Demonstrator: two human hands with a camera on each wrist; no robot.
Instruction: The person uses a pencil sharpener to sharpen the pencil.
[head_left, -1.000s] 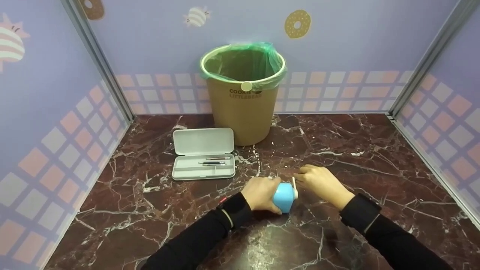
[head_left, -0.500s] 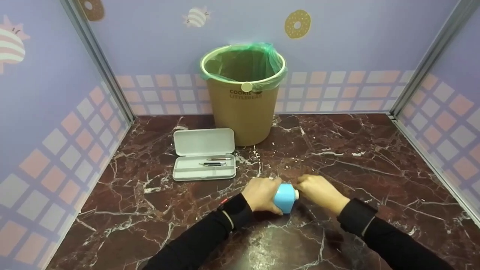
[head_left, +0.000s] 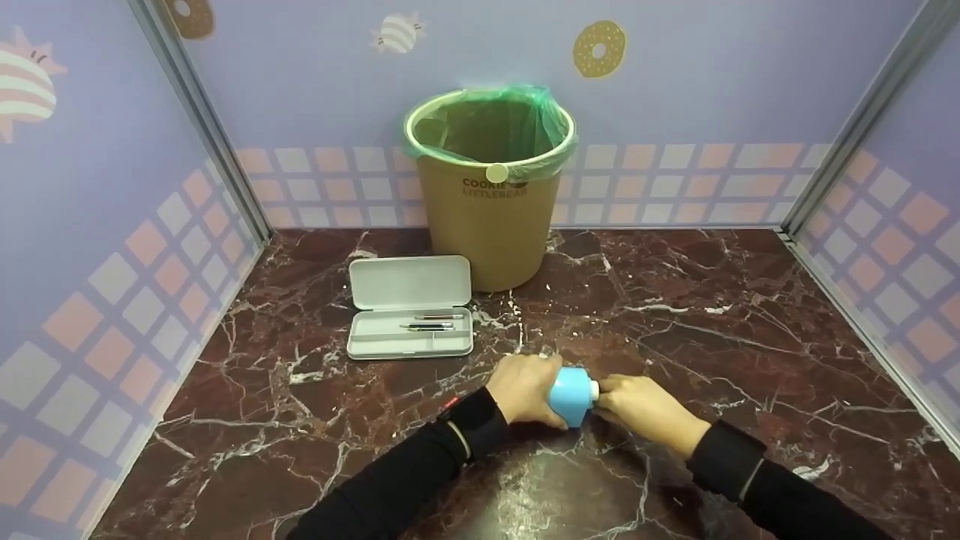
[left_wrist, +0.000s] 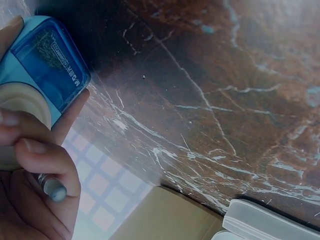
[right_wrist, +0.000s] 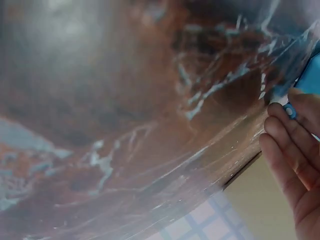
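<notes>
My left hand (head_left: pixel 525 390) grips a light blue crank pencil sharpener (head_left: pixel 570 396) on its side near the table's middle. In the left wrist view, shavings show through the clear blue drawer of the sharpener (left_wrist: pixel 55 55), beside a round cream part. Some left fingers curl toward the palm, and the rubber-tipped end of a pencil (left_wrist: pixel 55 190) sticks out among them; its other end is hidden. My right hand (head_left: pixel 649 411) is at the sharpener's cream hub, pinching the crank handle; a small blue-and-white end of the handle (right_wrist: pixel 290 111) shows between thumb and fingers.
An open white pencil case (head_left: pixel 410 289) with a few pencils (head_left: pixel 431 327) lies to the left behind my hands. A brown bin (head_left: pixel 487 225) with a green liner stands at the back. Patterned panels border the dark marbled table (head_left: pixel 300 450).
My right hand has dropped lower around the sharpener's hub, from above it to beside it. The crank arm, upright earlier, is out of sight. The left hand keeps its hold.
</notes>
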